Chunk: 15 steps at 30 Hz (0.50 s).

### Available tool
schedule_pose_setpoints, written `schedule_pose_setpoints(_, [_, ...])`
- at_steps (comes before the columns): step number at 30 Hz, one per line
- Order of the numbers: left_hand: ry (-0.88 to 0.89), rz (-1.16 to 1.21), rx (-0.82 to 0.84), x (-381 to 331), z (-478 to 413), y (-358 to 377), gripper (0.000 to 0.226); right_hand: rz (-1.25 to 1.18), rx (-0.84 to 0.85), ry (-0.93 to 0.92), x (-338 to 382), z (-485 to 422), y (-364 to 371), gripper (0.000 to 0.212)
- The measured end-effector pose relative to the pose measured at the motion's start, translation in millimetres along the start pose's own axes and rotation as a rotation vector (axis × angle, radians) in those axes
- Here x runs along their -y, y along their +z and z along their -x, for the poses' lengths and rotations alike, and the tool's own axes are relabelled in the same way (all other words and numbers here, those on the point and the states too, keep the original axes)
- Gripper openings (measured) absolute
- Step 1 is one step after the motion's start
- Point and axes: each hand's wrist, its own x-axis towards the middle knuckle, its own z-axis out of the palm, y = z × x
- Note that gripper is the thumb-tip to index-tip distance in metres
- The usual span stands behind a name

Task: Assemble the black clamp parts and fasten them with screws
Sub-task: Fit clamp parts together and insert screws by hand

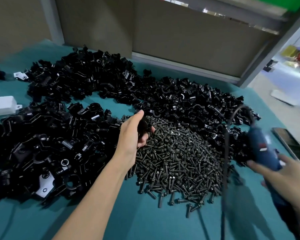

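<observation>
My left hand point(132, 135) reaches over the far edge of a large pile of dark screws point(177, 158) and grips a black clamp part point(143, 126) between thumb and fingers. My right hand point(284, 177) at the right edge holds a blue electric screwdriver point(261, 148), blurred, its black cord point(225, 153) looping up and hanging down over the screws. Heaps of black clamp parts point(76, 80) cover the teal table point(137, 219) to the left, behind and to the right of the screws.
A white box point(2, 105) lies at the left edge. A dark phone point(291, 144) rests flat near the table's right edge. A beige partition wall point(180, 35) stands behind the table. One silver bracket point(20, 76) sits at the far left.
</observation>
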Motion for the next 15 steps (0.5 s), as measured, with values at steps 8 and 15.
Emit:
schedule_pose_setpoints(8, [-0.016, -0.021, -0.017, 1, -2, 1, 0.024, 0.169, -0.017, 0.169, -28, 17, 48, 0.062])
schedule_pose_setpoints(15, [0.064, -0.154, -0.052, 2, 0, 2, 0.023, 0.175, -0.303, -0.234, 48, 34, 36, 0.028])
